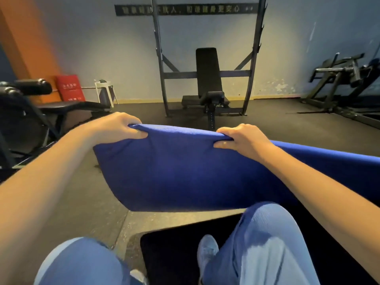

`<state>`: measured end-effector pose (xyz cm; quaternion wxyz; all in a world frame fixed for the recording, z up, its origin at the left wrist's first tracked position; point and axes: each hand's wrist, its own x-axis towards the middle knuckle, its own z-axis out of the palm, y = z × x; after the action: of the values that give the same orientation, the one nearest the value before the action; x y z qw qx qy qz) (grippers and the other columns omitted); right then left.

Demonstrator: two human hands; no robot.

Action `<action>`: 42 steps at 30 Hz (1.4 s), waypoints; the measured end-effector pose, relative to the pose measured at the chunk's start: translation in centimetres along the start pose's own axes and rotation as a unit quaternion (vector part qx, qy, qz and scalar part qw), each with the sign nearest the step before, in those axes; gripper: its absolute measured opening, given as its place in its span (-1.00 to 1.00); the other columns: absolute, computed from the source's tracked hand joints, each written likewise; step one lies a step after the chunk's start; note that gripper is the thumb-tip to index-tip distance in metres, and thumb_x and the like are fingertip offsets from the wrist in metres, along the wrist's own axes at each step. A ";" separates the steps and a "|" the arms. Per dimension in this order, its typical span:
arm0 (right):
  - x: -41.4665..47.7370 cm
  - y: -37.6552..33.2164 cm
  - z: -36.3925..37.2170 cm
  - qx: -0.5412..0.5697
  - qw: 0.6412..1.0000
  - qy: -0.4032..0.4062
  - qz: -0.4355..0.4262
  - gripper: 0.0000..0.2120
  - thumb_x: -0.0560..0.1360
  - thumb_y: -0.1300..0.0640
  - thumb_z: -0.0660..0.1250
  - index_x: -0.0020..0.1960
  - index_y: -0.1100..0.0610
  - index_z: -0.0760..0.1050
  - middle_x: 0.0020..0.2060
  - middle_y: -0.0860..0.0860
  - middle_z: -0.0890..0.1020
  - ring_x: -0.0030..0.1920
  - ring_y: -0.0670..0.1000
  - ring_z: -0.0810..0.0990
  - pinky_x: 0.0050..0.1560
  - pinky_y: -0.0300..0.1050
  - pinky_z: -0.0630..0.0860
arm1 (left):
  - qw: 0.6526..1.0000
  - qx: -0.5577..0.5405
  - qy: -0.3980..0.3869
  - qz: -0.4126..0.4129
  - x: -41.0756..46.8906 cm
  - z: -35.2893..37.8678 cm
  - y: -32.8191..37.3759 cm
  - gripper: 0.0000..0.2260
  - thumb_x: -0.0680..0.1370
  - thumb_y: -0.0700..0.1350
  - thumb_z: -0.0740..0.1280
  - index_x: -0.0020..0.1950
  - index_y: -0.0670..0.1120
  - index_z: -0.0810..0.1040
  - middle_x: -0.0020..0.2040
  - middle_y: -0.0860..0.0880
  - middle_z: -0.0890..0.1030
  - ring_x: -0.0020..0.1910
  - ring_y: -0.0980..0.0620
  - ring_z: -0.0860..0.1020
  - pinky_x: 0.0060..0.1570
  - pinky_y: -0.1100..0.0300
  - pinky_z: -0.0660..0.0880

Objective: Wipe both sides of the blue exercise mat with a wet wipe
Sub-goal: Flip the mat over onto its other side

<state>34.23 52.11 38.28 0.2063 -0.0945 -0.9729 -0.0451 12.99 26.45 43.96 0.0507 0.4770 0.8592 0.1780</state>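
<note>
From the head view, the left hand (121, 128) and right hand (244, 138) each pinch the top edge of the mat (185, 171), fingers curled over it and thumbs on the near face. The mat hangs in front of the knees, above the floor (82, 192). This is probably a lift to turn it over for its other side. Its long axis runs left to right and passes out of frame at right. No wipe shows; it may be hidden.
</note>
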 end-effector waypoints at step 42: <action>4.7 -5.7 47.1 0.050 0.974 -0.218 0.017 -0.62 0.25 -0.12 0.49 -0.02 0.07 0.64 0.10 0.05 0.61 0.03 0.04 0.65 -0.13 0.11 0.61 | 0.959 0.101 -0.245 -0.104 11.6 41.6 -24.1 -0.44 0.65 0.09 0.13 0.60 0.03 0.01 0.60 0.08 -0.16 0.58 -0.02 -0.13 0.51 -0.11 -0.03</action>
<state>10.33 53.27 -2.92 -0.0059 -0.1081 -0.9937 0.0291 -1.85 35.26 -2.39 0.2293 0.4163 0.8791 -0.0377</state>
